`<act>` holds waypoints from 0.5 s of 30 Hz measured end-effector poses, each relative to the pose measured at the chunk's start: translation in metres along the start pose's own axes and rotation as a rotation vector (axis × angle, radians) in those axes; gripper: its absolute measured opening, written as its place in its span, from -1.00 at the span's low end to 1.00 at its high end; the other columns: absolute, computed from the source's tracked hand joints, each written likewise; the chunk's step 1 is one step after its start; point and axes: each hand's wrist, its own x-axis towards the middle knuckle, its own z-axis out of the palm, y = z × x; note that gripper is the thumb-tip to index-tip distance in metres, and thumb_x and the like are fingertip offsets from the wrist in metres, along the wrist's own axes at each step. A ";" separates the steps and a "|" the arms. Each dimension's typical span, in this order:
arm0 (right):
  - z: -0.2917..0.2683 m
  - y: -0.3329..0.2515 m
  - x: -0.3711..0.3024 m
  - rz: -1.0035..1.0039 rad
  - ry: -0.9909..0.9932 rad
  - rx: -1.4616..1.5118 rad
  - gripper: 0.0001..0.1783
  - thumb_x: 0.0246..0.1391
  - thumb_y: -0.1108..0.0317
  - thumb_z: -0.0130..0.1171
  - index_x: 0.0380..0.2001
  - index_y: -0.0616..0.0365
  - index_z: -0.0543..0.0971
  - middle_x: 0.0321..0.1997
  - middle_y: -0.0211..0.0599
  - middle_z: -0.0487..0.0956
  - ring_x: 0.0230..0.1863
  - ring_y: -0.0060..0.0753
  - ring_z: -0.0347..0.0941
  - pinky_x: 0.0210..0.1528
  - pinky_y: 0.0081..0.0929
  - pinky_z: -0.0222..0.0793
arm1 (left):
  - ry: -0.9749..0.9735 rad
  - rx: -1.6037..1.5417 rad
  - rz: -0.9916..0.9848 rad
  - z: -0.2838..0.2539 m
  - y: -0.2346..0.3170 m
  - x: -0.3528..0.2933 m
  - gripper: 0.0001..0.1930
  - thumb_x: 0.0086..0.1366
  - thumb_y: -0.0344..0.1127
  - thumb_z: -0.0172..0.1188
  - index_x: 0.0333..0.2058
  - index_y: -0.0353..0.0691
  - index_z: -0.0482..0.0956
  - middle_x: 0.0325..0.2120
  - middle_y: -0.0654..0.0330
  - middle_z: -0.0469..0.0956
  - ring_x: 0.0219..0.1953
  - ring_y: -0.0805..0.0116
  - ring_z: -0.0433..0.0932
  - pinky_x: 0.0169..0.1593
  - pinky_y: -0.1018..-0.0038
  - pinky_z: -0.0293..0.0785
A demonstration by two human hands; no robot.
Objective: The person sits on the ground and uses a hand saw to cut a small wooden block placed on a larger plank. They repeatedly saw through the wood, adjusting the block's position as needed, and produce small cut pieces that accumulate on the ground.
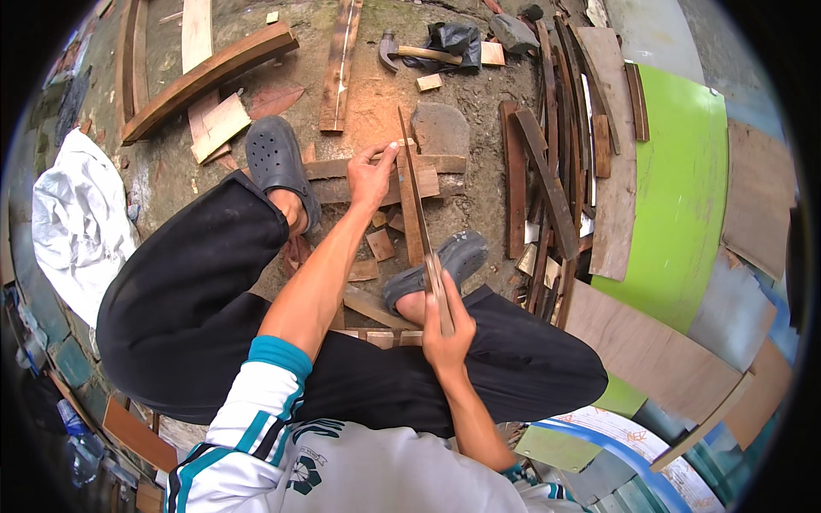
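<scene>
- Left of centre, the left hand (369, 179) is resting at the far end of a wood strip (410, 214), fingers bending, forearm slanting forward and right; the fingers' undersides are staying out of sight, so I cannot tell whether they are gripping it.
- In the centre, the strip is lying over a plank (329, 168), its long axis running away from the person.
- Along its right edge, a saw (416, 188) is pointing its tip forward, showing nearly edge-on; its teeth are escaping the eye.
- Nearer the person, the right hand (449, 342) is gripping the saw's blurred handle (438, 295), partly covering it.
</scene>
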 end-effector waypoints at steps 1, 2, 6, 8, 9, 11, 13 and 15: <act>0.027 0.014 0.047 0.065 0.011 -0.011 -0.52 0.23 0.49 0.17 0.20 0.39 0.49 0.01 0.18 0.66 0.00 -0.20 0.67 0.01 -0.41 0.53 | -0.016 0.005 -0.007 0.001 -0.001 -0.001 -0.66 0.28 -0.15 0.41 -0.15 -0.33 0.74 -0.38 0.17 0.71 -0.40 0.51 0.64 -0.28 0.58 0.60; 0.048 0.027 0.101 0.024 0.070 0.038 -0.54 0.24 0.41 0.18 0.19 0.33 0.51 0.01 0.16 0.66 -0.01 -0.18 0.68 -0.01 -0.38 0.53 | -0.038 0.000 -0.009 0.009 0.002 -0.003 -0.66 0.28 -0.15 0.41 -0.15 -0.34 0.73 -0.38 0.17 0.71 -0.40 0.51 0.64 -0.27 0.58 0.60; 0.073 0.016 0.135 -0.108 0.100 -0.080 -0.54 0.26 0.38 0.15 0.19 0.34 0.50 0.01 0.25 0.63 0.10 0.00 0.61 0.06 -0.27 0.50 | -0.087 -0.097 -0.028 0.010 0.003 0.002 -0.65 0.27 -0.15 0.43 -0.15 -0.34 0.74 -0.38 0.19 0.71 -0.42 0.52 0.63 -0.29 0.58 0.61; 0.042 -0.010 0.063 0.084 -0.034 -0.051 -0.52 0.23 0.42 0.19 0.19 0.38 0.51 0.04 0.21 0.64 0.08 -0.06 0.63 0.08 -0.38 0.50 | -0.011 -0.098 -0.054 -0.001 -0.006 0.004 -0.65 0.26 -0.15 0.43 -0.15 -0.34 0.74 -0.38 0.19 0.70 -0.43 0.52 0.63 -0.30 0.58 0.60; 0.021 -0.006 0.023 -0.008 -0.004 -0.057 -0.53 0.22 0.50 0.16 0.20 0.41 0.49 0.03 0.19 0.65 0.06 -0.13 0.64 0.07 -0.38 0.51 | -0.018 -0.066 -0.083 -0.001 -0.005 0.003 -0.67 0.29 -0.18 0.41 -0.15 -0.35 0.72 -0.32 0.23 0.68 -0.35 0.49 0.63 -0.23 0.59 0.61; -0.016 -0.014 -0.036 0.027 -0.053 -0.106 -0.51 0.21 0.58 0.11 0.22 0.47 0.45 0.03 0.18 0.65 0.03 -0.14 0.65 0.05 -0.39 0.52 | -0.003 -0.051 -0.087 0.003 0.002 -0.003 -0.67 0.29 -0.18 0.41 -0.14 -0.36 0.72 -0.33 0.22 0.68 -0.35 0.50 0.63 -0.23 0.59 0.61; -0.010 -0.021 -0.027 -0.010 -0.031 -0.031 -0.50 0.23 0.58 0.06 0.24 0.55 0.40 0.10 0.15 0.63 0.13 -0.17 0.60 0.19 -0.39 0.43 | 0.006 -0.034 -0.084 0.002 0.005 -0.005 -0.66 0.30 -0.18 0.40 -0.14 -0.37 0.72 -0.34 0.22 0.68 -0.35 0.50 0.63 -0.23 0.59 0.60; 0.035 0.006 0.043 0.063 -0.025 -0.037 -0.54 0.24 0.50 0.14 0.19 0.42 0.50 0.06 0.17 0.64 0.07 -0.19 0.63 0.10 -0.37 0.48 | -0.008 -0.023 -0.077 0.002 0.003 -0.005 -0.66 0.31 -0.18 0.39 -0.13 -0.37 0.72 -0.35 0.21 0.68 -0.34 0.50 0.63 -0.23 0.59 0.60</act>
